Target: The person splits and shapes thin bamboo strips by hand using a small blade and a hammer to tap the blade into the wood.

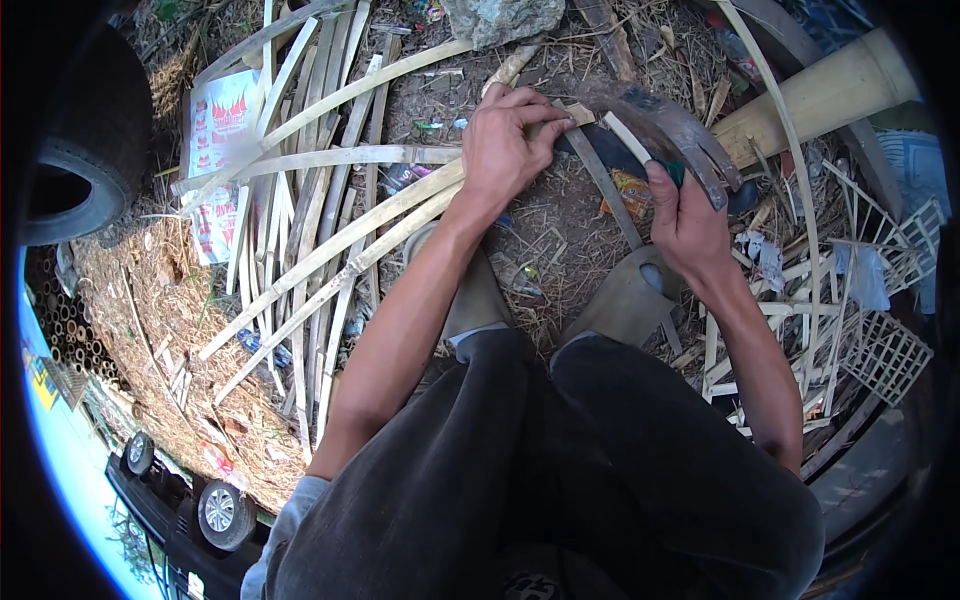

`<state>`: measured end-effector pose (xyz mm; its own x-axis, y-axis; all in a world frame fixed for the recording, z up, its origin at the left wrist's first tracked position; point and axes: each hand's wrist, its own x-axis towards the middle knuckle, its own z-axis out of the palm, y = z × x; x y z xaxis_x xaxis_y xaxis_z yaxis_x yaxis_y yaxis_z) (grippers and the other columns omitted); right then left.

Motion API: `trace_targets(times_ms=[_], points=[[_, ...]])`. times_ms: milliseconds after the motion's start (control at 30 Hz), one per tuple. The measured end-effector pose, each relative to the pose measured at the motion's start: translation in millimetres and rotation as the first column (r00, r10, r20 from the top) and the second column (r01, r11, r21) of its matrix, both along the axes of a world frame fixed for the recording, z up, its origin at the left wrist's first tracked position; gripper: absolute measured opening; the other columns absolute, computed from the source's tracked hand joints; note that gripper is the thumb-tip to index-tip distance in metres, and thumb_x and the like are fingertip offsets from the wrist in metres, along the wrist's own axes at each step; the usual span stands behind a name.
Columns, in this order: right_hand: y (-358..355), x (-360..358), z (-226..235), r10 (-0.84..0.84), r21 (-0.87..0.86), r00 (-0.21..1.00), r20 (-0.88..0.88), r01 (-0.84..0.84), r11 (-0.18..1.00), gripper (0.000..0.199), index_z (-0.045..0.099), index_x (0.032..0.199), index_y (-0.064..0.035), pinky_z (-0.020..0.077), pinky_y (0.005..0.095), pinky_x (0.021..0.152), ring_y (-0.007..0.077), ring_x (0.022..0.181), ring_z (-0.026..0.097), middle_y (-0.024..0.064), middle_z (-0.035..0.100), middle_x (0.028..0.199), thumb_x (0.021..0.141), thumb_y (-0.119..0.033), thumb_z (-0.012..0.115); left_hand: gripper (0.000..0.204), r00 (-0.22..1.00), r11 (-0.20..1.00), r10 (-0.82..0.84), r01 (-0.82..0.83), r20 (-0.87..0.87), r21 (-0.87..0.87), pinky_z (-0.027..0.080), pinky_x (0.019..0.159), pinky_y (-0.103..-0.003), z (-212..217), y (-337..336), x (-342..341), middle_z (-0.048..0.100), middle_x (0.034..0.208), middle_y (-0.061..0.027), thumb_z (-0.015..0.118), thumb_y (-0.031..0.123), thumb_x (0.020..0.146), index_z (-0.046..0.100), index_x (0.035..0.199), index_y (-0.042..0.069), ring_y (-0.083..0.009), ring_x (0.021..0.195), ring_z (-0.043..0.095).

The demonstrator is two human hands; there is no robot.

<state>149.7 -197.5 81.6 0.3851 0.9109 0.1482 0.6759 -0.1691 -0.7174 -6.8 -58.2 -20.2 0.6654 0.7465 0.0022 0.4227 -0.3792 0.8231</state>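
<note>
My left hand [510,140] is closed round long pale bamboo strips [345,235], its thumb and fingertips pinching near their far end. The strips run under my wrist toward the lower left. To its right my right hand [690,220] is closed, thumb up, on what looks like a dark-bladed knife [600,148]; its grip is mostly hidden. A short pale strip [628,138] shows at that thumb, and I cannot tell whether it is part of the tool. Just beyond my right hand lies a dark, worn block [690,135]. A thin flat slat [608,190] stands between my feet.
Several split bamboo slats [315,200] are piled at the left, beside a printed sheet [222,115] and a tyre [95,150]. A thick bamboo pole [825,95] lies at the upper right, above broken lattice pieces [888,355]. A grey rock [505,20] sits at the far edge.
</note>
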Motion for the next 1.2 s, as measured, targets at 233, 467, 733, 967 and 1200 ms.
trace_targets(times_ms=[233,467,733,967,1200], points=[[-14,4,-12,0.000,-0.318,0.997,-0.071,-0.023,0.948,0.037,0.062,0.127,0.0053,0.0546,0.0529,0.064,0.0476,0.069,0.069,0.0284,0.067,0.075,0.106,-0.026,0.059,0.018,0.999,0.999,0.015,-0.016,-0.030,-0.033,0.053,0.088,-0.036,-1,3,-3,0.076,0.099,-0.0062,0.084,0.019,0.082,0.084,0.097,0.009,-0.0253,0.100,0.065],[-12,5,-8,0.022,-0.414,0.999,-0.045,-0.039,0.909,0.044,0.059,0.132,0.0078,0.0547,0.0515,0.065,0.0486,0.072,0.069,0.0283,0.068,0.076,0.105,-0.028,0.061,0.018,1.000,0.996,0.020,-0.021,-0.004,-0.081,0.053,0.090,-0.037,3,1,0,0.076,0.098,-0.0067,0.084,0.018,0.082,0.084,0.097,0.008,-0.0255,0.100,0.065],[-9,11,-14,0.039,-0.486,0.999,-0.028,-0.048,0.873,0.039,0.063,0.125,0.0056,0.0533,0.0514,0.064,0.0480,0.072,0.069,0.0287,0.068,0.078,0.108,-0.029,0.057,0.016,1.000,1.000,0.000,0.000,0.003,-0.025,0.053,0.089,-0.037,0,3,0,0.076,0.097,-0.0055,0.082,0.017,0.083,0.084,0.097,0.009,-0.0254,0.097,0.065],[-20,12,-22,-0.096,-0.499,0.975,-0.202,-0.018,0.866,0.042,0.061,0.124,0.0049,0.0514,0.0462,0.068,0.0475,0.073,0.066,0.0269,0.066,0.077,0.110,-0.034,0.052,0.017,0.999,0.998,-0.045,0.045,0.005,0.048,0.054,0.087,-0.036,-3,3,0,0.076,0.098,-0.0038,0.081,0.019,0.086,0.083,0.099,0.009,-0.0249,0.096,0.065],[-22,29,-8,-0.397,-0.494,0.826,-0.399,0.171,0.852,0.046,0.062,0.106,0.0008,0.0426,0.0334,0.057,0.0128,0.059,0.047,0.0040,0.053,0.068,0.112,-0.043,0.050,0.019,0.999,0.999,-0.041,0.041,0.008,0.029,0.053,0.085,-0.037,1,1,0,0.074,0.095,-0.0044,0.083,0.021,0.085,0.081,0.099,0.008,-0.0250,0.093,0.065]])
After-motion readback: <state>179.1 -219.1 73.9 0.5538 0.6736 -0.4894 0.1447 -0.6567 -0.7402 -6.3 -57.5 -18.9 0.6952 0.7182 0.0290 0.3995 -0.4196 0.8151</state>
